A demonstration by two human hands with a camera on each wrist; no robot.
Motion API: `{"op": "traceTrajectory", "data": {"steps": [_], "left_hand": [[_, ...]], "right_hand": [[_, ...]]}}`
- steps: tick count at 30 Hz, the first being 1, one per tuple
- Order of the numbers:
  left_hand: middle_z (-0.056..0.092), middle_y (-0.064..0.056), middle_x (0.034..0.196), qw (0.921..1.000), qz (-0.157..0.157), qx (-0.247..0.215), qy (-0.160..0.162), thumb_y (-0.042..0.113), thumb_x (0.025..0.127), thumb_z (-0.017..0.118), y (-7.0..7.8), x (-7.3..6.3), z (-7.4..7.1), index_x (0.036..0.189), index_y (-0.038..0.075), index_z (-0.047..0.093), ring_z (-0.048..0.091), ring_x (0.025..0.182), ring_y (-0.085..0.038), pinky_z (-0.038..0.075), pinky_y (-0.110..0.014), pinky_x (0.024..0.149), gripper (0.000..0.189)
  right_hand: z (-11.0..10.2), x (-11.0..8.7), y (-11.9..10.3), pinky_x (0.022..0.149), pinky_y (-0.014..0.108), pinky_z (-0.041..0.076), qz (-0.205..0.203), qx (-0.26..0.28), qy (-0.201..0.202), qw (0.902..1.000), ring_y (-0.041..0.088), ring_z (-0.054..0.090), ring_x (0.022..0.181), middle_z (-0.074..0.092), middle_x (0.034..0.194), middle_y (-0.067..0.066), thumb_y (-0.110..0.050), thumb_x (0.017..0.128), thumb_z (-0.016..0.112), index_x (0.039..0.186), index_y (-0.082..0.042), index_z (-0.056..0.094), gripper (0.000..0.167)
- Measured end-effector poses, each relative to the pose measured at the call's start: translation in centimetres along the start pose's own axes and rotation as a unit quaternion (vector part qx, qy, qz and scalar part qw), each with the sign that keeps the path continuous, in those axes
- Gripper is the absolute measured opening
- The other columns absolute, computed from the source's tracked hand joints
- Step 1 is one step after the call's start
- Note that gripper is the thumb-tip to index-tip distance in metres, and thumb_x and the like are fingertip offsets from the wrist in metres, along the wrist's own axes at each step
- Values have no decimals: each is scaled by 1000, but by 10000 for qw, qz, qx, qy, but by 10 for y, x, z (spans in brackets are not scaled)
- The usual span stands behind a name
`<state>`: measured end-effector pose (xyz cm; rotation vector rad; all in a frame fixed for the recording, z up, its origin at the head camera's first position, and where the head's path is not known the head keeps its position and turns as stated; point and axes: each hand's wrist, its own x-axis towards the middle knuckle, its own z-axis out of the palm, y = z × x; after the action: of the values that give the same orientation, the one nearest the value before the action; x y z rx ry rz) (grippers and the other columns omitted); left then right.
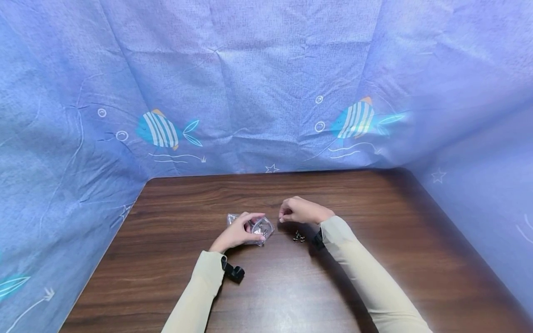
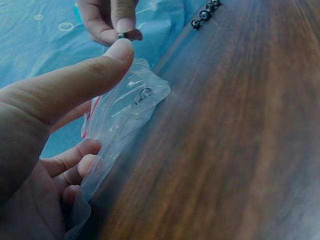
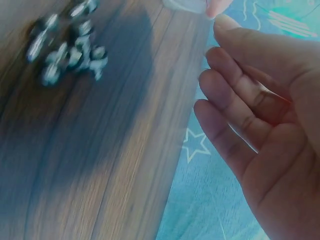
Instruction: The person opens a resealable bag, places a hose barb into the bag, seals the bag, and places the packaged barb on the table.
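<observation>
My left hand (image 1: 240, 231) holds a clear plastic zip bag (image 2: 132, 107), thumb on one side and fingers curled behind. Its mouth gapes toward the right hand, and a few shiny metal pieces (image 2: 144, 95) show inside. Close by on the right, my right hand (image 1: 304, 210) pinches a small metal piece (image 2: 122, 35) between thumb and forefinger, just beyond the left thumb tip in the left wrist view. Below the right hand, a little pile of screw-like metal pieces (image 1: 299, 237) lies on the table; they look blurred in the right wrist view.
A dark wood-grain table (image 1: 266, 296) carries everything. Blue cloth (image 1: 266, 92) printed with fish and stars hangs behind it and along both sides. A black wrist camera (image 1: 235, 273) sits on the left wrist, another black device (image 1: 318, 239) on the right.
</observation>
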<state>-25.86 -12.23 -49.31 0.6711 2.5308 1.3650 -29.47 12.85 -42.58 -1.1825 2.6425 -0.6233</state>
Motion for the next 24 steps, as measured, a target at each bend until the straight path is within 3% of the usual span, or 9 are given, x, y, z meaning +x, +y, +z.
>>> {"op": "traceTrajectory", "data": {"steps": [24], "left_hand": [[51,-10,105,10000,-61,6,-22,28,77,82,0,1,0,136,17,55,48,71,-10,42,-21,63,66]], "right_hand": [[13,21,-16,73,19,49,-175,60,26,9998,6,58,75,66,85,-1,-14,85,71,90,-8,72,8]]}}
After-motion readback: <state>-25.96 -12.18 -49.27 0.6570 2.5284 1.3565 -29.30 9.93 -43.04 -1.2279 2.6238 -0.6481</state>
